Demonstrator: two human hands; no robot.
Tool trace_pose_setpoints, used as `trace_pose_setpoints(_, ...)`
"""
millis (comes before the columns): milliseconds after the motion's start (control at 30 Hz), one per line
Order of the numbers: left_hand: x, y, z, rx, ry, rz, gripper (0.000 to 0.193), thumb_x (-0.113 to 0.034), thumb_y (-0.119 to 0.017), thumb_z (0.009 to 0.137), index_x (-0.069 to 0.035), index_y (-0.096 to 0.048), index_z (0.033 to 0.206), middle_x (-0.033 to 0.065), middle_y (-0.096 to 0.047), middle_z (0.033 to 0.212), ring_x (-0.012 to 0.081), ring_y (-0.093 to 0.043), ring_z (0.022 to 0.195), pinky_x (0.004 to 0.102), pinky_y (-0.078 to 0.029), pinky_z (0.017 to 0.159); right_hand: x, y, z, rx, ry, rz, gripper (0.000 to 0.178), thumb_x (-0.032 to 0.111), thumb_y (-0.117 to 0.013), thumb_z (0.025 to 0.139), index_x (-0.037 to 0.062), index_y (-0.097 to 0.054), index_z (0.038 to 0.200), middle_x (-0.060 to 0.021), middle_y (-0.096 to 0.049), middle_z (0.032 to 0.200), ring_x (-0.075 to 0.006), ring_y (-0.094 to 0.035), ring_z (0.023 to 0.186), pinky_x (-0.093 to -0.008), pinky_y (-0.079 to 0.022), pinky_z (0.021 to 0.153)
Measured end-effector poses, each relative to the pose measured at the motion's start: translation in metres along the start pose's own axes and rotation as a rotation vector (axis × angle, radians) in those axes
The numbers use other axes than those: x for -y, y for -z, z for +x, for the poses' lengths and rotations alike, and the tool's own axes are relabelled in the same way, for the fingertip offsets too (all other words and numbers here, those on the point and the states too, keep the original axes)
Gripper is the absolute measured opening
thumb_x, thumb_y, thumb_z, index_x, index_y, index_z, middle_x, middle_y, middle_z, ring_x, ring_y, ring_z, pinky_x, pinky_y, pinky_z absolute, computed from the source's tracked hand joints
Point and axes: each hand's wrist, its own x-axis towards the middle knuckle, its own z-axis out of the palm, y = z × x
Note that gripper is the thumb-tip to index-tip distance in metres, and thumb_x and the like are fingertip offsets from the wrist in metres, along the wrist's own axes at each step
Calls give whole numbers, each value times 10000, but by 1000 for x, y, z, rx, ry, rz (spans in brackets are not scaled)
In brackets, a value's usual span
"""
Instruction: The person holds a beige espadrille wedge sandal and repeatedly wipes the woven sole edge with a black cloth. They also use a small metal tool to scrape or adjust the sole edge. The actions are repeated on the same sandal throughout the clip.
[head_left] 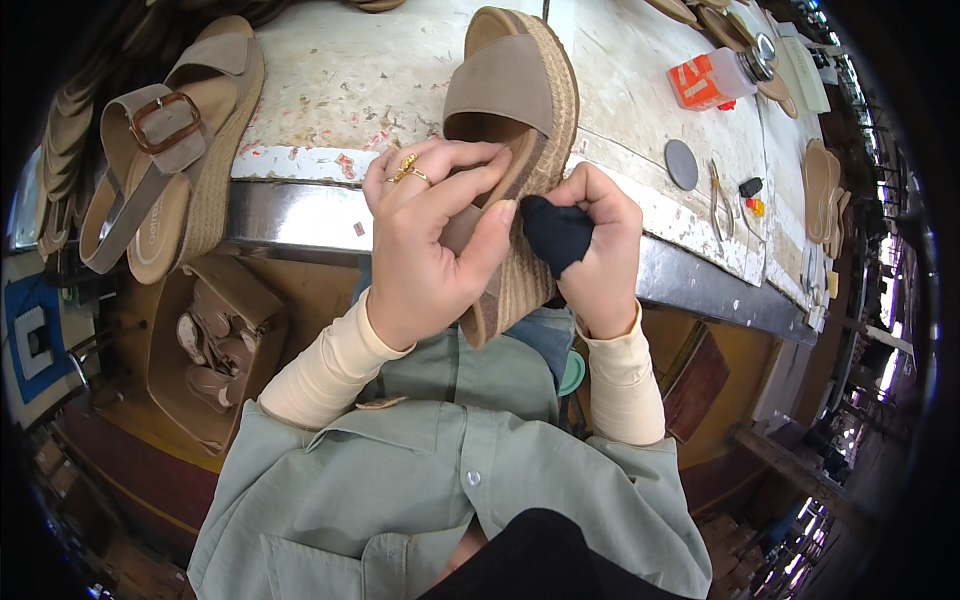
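A taupe wedge sandal [497,85] with a braided rope sole stands out over the near edge of the table, its toe end pointing away from me. My left hand [430,220], with a gold-coloured ring on it, grips the sandal from the left, fingers bent over the upper edge and thumb against the sole. On the other side my right hand [610,245] is closed around a black cloth [556,232] that touches the braided side of the sole. What lies under the cloth is hidden.
Another sandal [185,140] with a brown buckle sits at the left on the table [330,70]. Toward the right are a plastic bottle [715,80] with an orange label, a grey disc [681,164] and pliers [720,200]. Below the tabletop, a carton [180,370] holds several shoe pieces.
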Motion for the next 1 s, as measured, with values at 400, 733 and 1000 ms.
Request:
trace_pose_setpoints(400,2,4,2,57,35,-32,288,-161,-688,797,-12,-703,1043,78,-676,1103,271,-578,1071,402,-299,1032,2,30,-6,-43,-286,467,84,5,-662,870,22,-581,852,1,-630,699,-18,-517,569,-173,-381,520)
trace_pose_setpoints(733,0,3,2,58,51,-46,282,-167,-690,805,-8,-702,1037,81,-674,1108,275,-575,1079,400,-296,1037,1,10,5,103,-141,237,136,-37,-699,794,2,-580,742,2,-618,677,-23,-530,633,-192,-421,563)
trace_pose_setpoints(1000,1,2,1,58,61,-47,279,-167,-690,802,-14,-702,1035,74,-668,1108,281,-568,1092,416,-272,1049,7,6,7,51,-153,144,148,-23,-715,774,-11,-582,711,-12,-614,638,-35,-531,616,-213,-434,549)
